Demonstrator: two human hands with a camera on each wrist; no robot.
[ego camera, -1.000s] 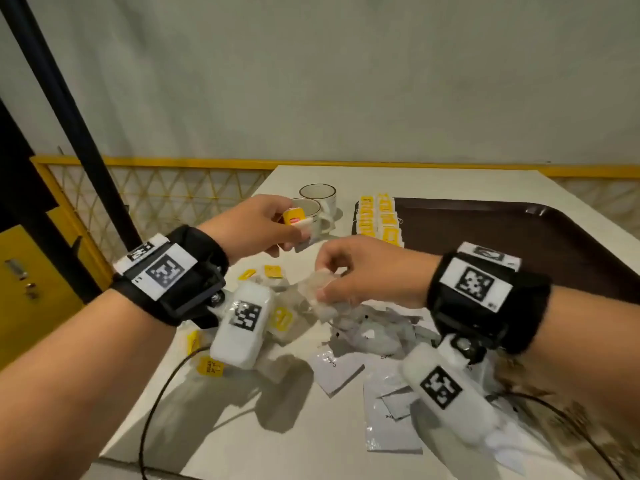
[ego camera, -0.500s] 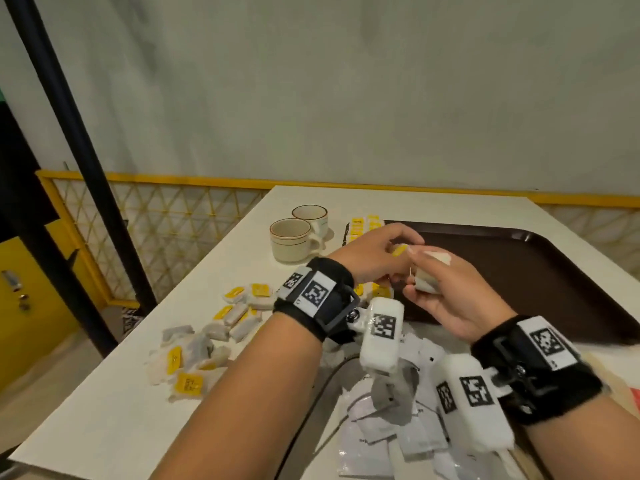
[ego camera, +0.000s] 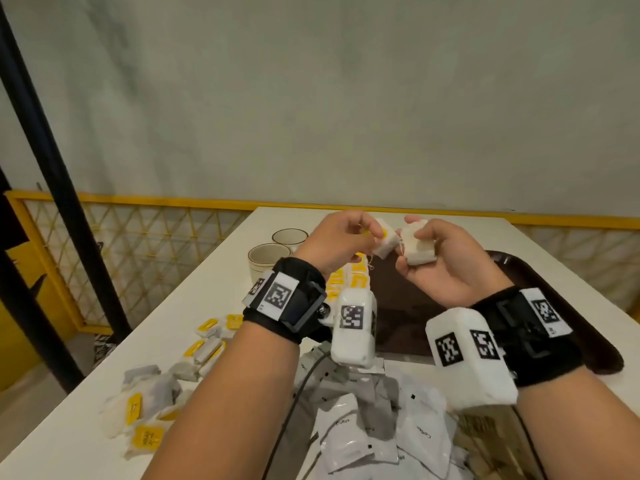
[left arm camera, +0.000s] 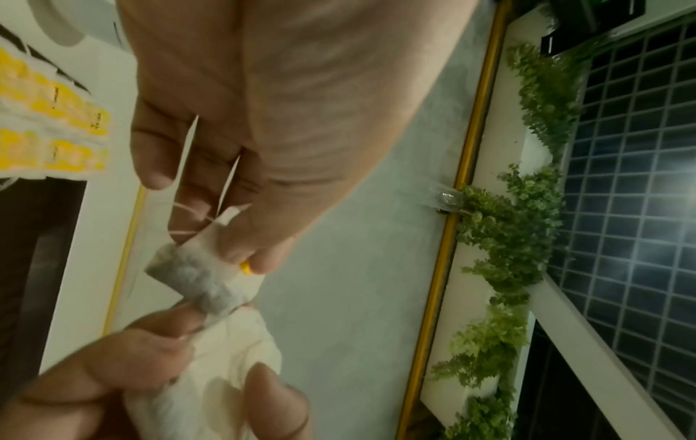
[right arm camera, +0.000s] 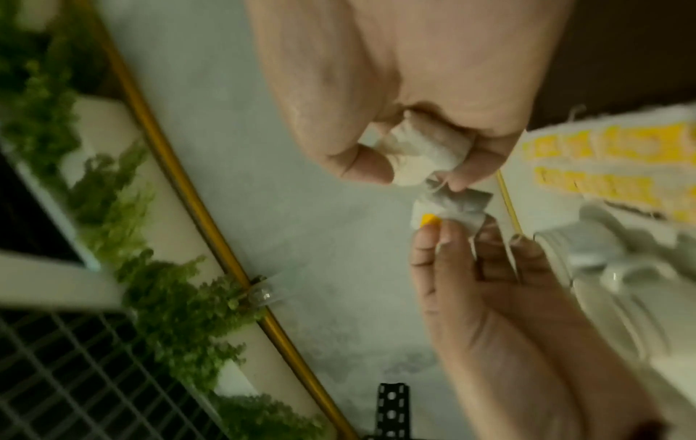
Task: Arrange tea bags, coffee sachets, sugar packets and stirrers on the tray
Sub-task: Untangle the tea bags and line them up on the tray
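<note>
Both hands are raised above the dark brown tray (ego camera: 561, 306). My left hand (ego camera: 372, 237) pinches one white tea bag (ego camera: 387, 242) with a yellow tag; the same tea bag (left arm camera: 196, 272) shows grey in the left wrist view. My right hand (ego camera: 412, 251) grips a bunch of white tea bags (ego camera: 419, 245), also seen as the bunch (right arm camera: 418, 151) in the right wrist view. A thin string links the two. Rows of yellow-tagged tea bags (ego camera: 349, 282) lie at the tray's left end. Loose tea bags (ego camera: 145, 410) and white coffee sachets (ego camera: 374, 431) lie on the table.
Two cream cups (ego camera: 268, 256) stand on the white table (ego camera: 52, 441) left of the tray. A yellow mesh railing (ego camera: 138, 237) and a black post (ego camera: 59, 188) border the table's left side. A black cable (ego camera: 294, 403) runs over the sachets.
Both hands have risen from the sachet pile to above the tray. The right hand picked up tea bags, and the left now pulls one tea bag apart from that bunch.
</note>
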